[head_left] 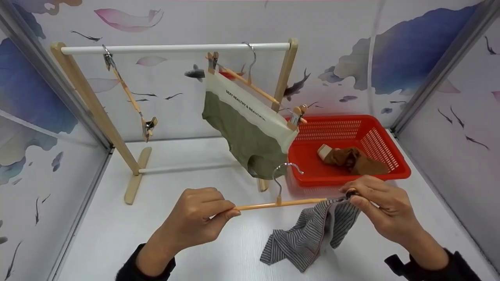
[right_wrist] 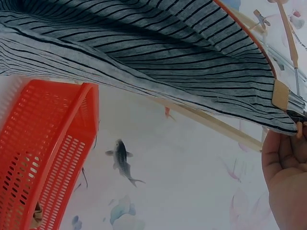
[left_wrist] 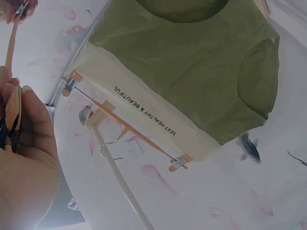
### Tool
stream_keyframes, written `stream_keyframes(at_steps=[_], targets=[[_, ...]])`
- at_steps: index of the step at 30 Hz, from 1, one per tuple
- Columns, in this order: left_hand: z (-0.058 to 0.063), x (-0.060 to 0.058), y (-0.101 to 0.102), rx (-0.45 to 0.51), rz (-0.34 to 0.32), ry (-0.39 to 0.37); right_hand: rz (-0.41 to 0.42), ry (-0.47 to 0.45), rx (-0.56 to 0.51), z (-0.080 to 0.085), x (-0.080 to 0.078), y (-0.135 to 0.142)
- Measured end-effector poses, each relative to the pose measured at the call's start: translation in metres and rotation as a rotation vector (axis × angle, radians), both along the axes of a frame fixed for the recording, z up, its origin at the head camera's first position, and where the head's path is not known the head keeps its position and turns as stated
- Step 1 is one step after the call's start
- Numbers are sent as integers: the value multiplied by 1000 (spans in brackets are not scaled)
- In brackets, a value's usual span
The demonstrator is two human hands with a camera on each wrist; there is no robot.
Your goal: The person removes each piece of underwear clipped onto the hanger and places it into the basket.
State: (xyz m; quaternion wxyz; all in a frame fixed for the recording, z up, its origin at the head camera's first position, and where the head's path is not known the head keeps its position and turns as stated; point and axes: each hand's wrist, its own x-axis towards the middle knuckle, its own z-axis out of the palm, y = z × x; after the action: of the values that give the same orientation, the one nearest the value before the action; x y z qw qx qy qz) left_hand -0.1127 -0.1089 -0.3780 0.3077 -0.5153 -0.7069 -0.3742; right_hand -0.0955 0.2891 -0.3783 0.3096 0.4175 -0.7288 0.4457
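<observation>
In the head view my left hand (head_left: 205, 214) grips the left end of a wooden clip hanger (head_left: 299, 202), whose metal hook points up. A wooden clip (left_wrist: 14, 112) of that hanger shows between the fingers in the left wrist view. My right hand (head_left: 384, 208) pinches the clip (head_left: 351, 192) at the hanger's other end. From that end hangs a grey-and-black striped cloth garment (head_left: 302, 236), its lower part loosely bunched over the white table. The right wrist view shows a clip pad (right_wrist: 280, 95) on the edge of the striped cloth (right_wrist: 192, 52).
Behind the hands stands a rack with a white rail (head_left: 175, 48) and wooden legs. Green-and-cream briefs (head_left: 246, 125) hang there from a clip hanger; another hanger (head_left: 129, 91) hangs bare at left. A red basket (head_left: 351, 181) at right holds brown cloth (head_left: 351, 160).
</observation>
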Motion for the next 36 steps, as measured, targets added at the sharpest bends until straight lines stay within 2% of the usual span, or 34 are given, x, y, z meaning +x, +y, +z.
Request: stream_keyframes(at_steps=[6,11,21,26,30,36], targets=[[0,0,0,-3,5,5,-12,24,-4,5,1,-4],[1,1,0,0,7,7,12,3,-19,3,0,-3],[-3,2,1,22,5,6,-34,-99,48,-10,0,2],[-3,2,-3,39,4,28,-99,-190,103,-11,4,6],[-3,2,-10,73,18,52,-150,-248,118,-20,5,9],[-4,7,-24,83,64,67,-160,-286,119,-42,4,8]])
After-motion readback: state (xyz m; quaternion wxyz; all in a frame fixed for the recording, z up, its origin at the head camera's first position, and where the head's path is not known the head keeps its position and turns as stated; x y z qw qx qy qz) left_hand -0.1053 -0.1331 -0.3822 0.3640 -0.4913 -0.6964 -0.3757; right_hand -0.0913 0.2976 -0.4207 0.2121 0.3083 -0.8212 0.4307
